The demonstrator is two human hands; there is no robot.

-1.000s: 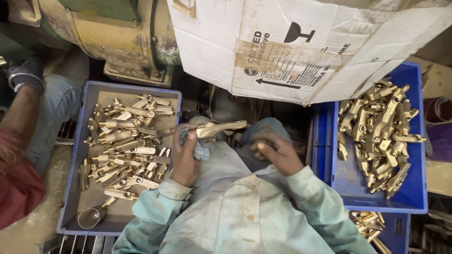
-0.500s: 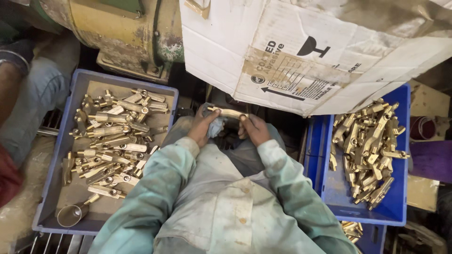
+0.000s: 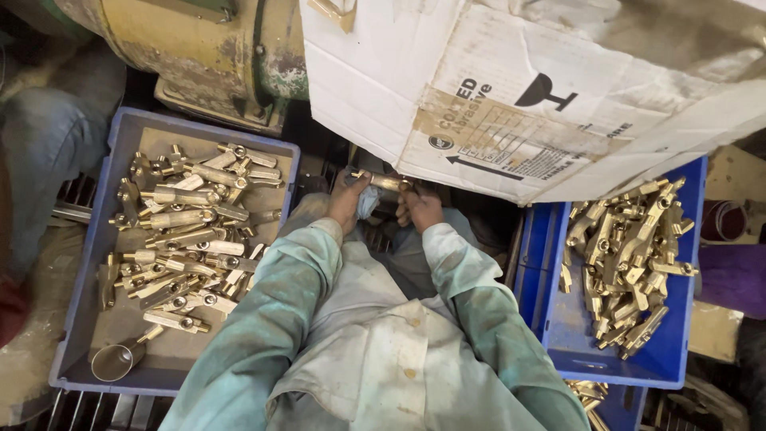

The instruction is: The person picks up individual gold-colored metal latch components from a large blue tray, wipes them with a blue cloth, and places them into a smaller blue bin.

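My left hand (image 3: 348, 199) and my right hand (image 3: 420, 207) together hold a brass fitting (image 3: 385, 183) horizontally, just under the edge of a white cardboard sheet (image 3: 511, 88). The left hand also has a bit of pale cloth (image 3: 367, 203) against the part. A blue tray (image 3: 84, 319) at my left holds several brass fittings (image 3: 187, 231). Another blue tray (image 3: 558, 319) at my right holds a pile of brass fittings (image 3: 630, 263). My arms are in pale green sleeves.
A yellow-green motor housing (image 3: 199, 48) sits at the top left behind the left tray. A small metal scoop (image 3: 116, 359) lies in the left tray's near corner. Another person's blue-clad leg (image 3: 40, 160) is at the far left. More brass parts (image 3: 590, 395) show at bottom right.
My hands came together from my lap and moved forward, carrying the brass fitting up under the cardboard's edge. The view has shifted slightly toward the left tray.
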